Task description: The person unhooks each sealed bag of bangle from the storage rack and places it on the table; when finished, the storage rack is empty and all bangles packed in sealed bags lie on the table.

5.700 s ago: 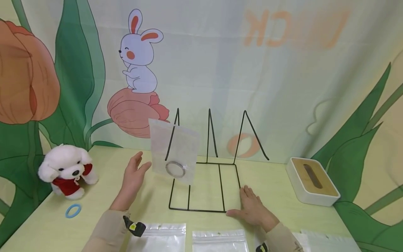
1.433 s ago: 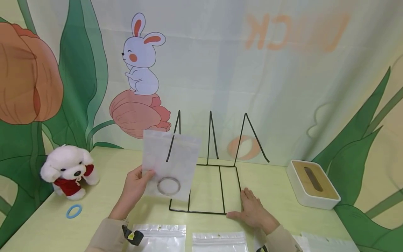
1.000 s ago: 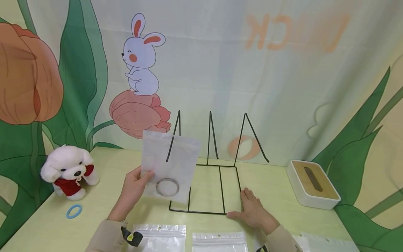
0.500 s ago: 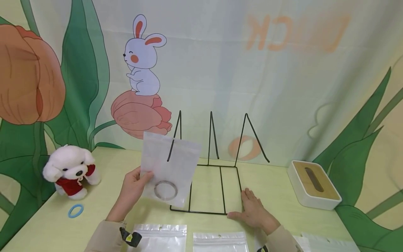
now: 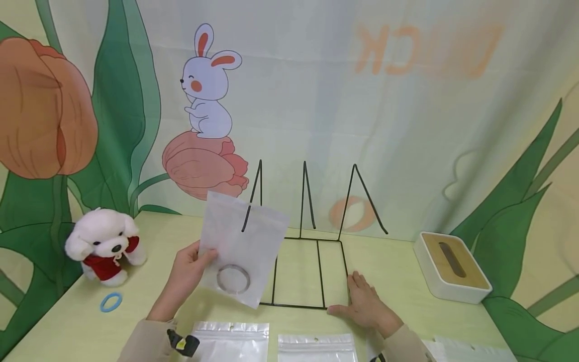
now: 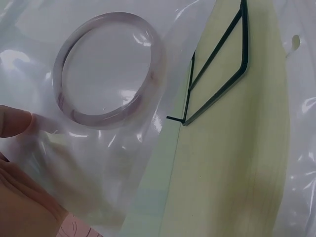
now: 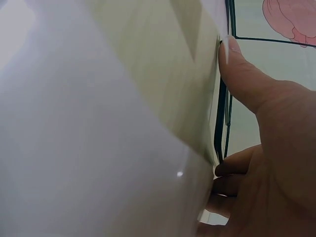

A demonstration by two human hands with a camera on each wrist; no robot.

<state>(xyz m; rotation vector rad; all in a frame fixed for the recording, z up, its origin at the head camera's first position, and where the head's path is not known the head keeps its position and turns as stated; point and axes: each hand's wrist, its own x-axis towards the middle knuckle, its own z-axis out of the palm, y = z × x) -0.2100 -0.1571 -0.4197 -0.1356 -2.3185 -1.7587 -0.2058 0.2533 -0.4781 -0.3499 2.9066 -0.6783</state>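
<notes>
A clear zip bag (image 5: pixel 249 236) with a pale bangle (image 6: pixel 156 52) inside hangs from the left prong of a black wire display rack (image 5: pixel 320 274). My left hand (image 5: pixel 185 271) pinches the bag's lower left side, thumb in front, and the bag tilts. In the left wrist view the thumb (image 6: pixel 15 121) lies beside the bangle; the other fingers are mostly hidden. My right hand (image 5: pixel 364 304) rests on the rack's front right corner, its fingers extended along the side bar and the thumb at the front bar. The rack's other two prongs carry nothing.
Flat zip bags (image 5: pixel 232 342) lie along the near edge, another zip bag (image 5: pixel 316 347) among them. At left are a white plush dog (image 5: pixel 106 241) and a blue ring (image 5: pixel 111 302). A white box with a wooden lid (image 5: pixel 452 266) stands at right, a printed curtain (image 5: pixel 280 90) behind.
Several seconds ago my left hand was apart from the bag; now it pinches it. The bag has since come lower and tilted, its bottom swinging slightly left. My right hand stays put.
</notes>
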